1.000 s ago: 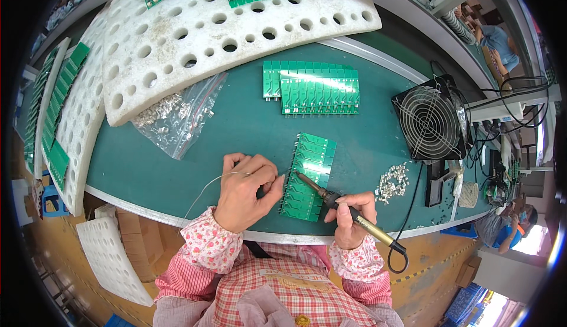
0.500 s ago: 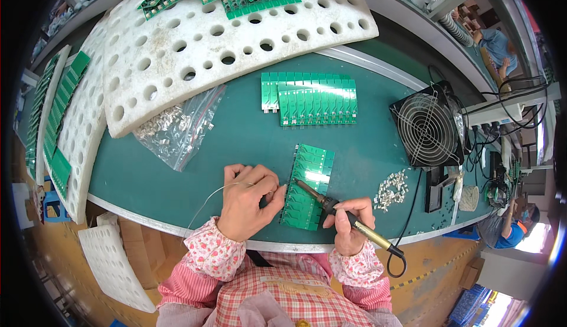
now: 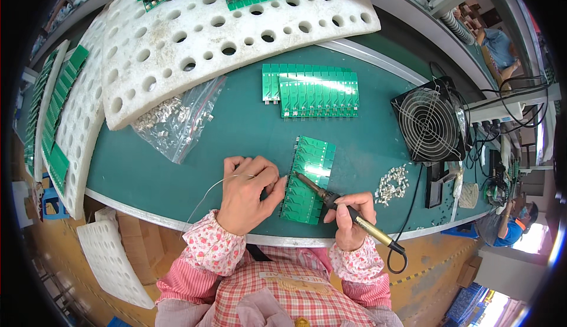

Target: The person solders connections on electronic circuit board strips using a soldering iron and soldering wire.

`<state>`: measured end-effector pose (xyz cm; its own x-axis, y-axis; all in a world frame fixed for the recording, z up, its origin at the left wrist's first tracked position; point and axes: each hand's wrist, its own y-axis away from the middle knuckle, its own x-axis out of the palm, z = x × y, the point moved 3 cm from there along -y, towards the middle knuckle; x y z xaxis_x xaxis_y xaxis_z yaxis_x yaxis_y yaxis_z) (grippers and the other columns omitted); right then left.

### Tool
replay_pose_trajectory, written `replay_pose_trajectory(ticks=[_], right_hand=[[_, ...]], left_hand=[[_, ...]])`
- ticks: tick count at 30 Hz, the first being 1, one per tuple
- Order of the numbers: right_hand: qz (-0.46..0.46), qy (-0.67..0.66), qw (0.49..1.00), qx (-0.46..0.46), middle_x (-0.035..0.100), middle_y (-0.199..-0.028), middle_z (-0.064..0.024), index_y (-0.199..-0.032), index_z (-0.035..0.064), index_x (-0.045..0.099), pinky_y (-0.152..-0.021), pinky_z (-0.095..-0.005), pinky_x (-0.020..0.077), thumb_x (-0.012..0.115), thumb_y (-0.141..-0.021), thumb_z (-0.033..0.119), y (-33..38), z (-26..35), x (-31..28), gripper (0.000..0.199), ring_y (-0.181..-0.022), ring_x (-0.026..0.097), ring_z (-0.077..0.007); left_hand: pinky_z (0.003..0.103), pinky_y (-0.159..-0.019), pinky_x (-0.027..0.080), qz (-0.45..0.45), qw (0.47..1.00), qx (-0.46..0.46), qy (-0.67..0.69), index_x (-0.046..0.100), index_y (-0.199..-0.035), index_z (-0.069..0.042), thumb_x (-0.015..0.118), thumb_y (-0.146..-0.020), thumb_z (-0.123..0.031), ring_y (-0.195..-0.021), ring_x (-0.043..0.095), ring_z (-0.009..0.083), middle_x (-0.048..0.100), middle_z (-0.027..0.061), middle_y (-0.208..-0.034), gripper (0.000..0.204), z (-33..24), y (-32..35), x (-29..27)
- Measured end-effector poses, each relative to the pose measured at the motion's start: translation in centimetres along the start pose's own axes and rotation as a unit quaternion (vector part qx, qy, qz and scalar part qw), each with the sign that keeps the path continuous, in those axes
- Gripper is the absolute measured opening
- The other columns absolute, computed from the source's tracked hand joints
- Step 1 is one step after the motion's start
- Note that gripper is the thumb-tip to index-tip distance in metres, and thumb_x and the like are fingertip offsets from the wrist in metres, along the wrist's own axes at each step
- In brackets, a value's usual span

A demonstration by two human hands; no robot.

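A green circuit board panel [image 3: 313, 176] lies on the table in front of me, a row of pins along its left edge. My right hand [image 3: 352, 218] grips a soldering iron [image 3: 369, 228], whose tip meets the board near that left edge. Thin solder wire [image 3: 208, 194] runs through the closed fingers of my left hand [image 3: 248, 194], beside the board's left edge. The wire's working end is hidden by the fingers. Farther back, two more green panels [image 3: 319, 94] overlap, with pins along their near edges.
Small white connectors lie in a loose pile [image 3: 391, 185] at right and in a clear plastic bag [image 3: 180, 120] at left. A fan with a metal grille [image 3: 429, 123] stands at the right. Perforated white foam slabs [image 3: 236, 29] bear more boards. Two people are farther off at right.
The view has shifted slightly, so the table things sit a little higher in the picture. Both hands keep their hold, and the iron's tip stays at the board's left side.
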<state>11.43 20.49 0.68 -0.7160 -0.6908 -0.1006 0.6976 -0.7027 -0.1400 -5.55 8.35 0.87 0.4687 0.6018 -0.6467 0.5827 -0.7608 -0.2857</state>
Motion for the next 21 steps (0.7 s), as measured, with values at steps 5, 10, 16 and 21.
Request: replay_pose_trajectory(ticks=[5,10,16,21], right_hand=[[-0.002,0.016,1.0,0.0,0.065,-0.071,-0.011,-0.095,-0.0027,0.051,-0.051,-0.025,0.0497,0.06,-0.09,0.004,-0.05,0.03,0.09,0.012,-0.055,0.062,-0.0125],[-0.009,0.015,1.0,-0.003,0.064,-0.068,-0.01,-0.095,-0.0028,0.052,-0.05,-0.0243,0.0488,0.06,-0.089,0.003,0.07,0.06,0.04,0.011,-0.055,0.062,-0.0116],[-0.015,0.065,0.998,-0.002,0.06,-0.063,-0.0059,-0.092,-0.001,0.05,-0.049,-0.0227,0.0443,0.057,-0.092,0.015,-0.05,0.62,0.29,0.018,-0.05,0.057,-0.0103],[-0.091,-0.011,0.996,0.004,0.061,-0.067,-0.0082,-0.095,-0.0033,0.053,-0.049,-0.0247,0.0468,0.059,-0.09,0.007,0.7,0.06,-0.38,0.013,-0.054,0.059,-0.0112]], left_hand=[[0.035,-0.078,0.034,-0.003,1.0,0.007,-0.004,0.057,-0.071,-0.007,0.07,-0.078,-0.005,-0.065,0.052,0.0187,0.058,-0.0001,-0.075,0.015,0.04,0.06,0.05],[0.035,-0.078,0.034,-0.008,1.0,0.014,-0.002,0.057,-0.072,-0.007,0.07,-0.08,-0.007,-0.066,0.052,0.0194,0.058,0.0005,-0.077,0.015,0.02,0.15,0.16],[0.035,-0.079,0.034,-0.005,1.0,0.018,-0.003,0.058,-0.072,-0.006,0.068,-0.081,-0.007,-0.067,0.053,0.0197,0.059,0.0012,-0.078,0.014,-0.04,0.28,-0.26],[0.036,-0.083,0.037,0.023,0.998,-0.005,0.056,0.059,-0.074,-0.003,0.064,-0.083,-0.005,-0.069,0.054,0.0207,0.062,0.0034,-0.081,0.01,0.23,0.97,-0.78]])
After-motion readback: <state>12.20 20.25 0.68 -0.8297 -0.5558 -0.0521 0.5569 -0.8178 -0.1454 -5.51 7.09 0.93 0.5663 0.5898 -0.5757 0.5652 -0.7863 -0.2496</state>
